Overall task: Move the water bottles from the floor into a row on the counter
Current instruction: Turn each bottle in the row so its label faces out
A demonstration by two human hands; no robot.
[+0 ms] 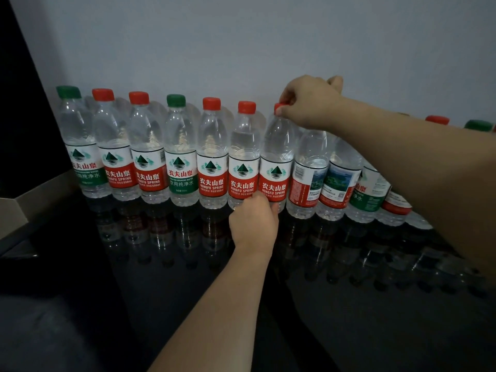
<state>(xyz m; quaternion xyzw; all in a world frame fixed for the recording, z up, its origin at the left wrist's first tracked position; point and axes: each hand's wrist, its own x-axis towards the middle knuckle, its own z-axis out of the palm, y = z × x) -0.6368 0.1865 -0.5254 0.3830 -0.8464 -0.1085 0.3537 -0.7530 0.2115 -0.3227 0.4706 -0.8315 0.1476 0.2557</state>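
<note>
Right hand (pixel 308 103): my fingers pinch the red cap (pixel 279 106).
Left hand (pixel 253 224): I grip that bottle (pixel 277 157) low, 6 o'clock.
Label: "NONGFU SPRING".

bottle labels (pixel 274 183) "农夫山泉", "NONGFU SPRING"

Dim, flat indoor light is falling across the scene, leaving the grey wall (pixel 268 36) evenly lit and without hard shadows. The glossy black counter (pixel 188 277) is mirroring the row of bottles (pixel 212 154) as faint, murky reflections. The left edge is sinking into near-black. Wide-angle distortion is bending the bottles outward toward both sides, and the nearest forearm (pixel 442 178) is looking soft and oversized.
</note>
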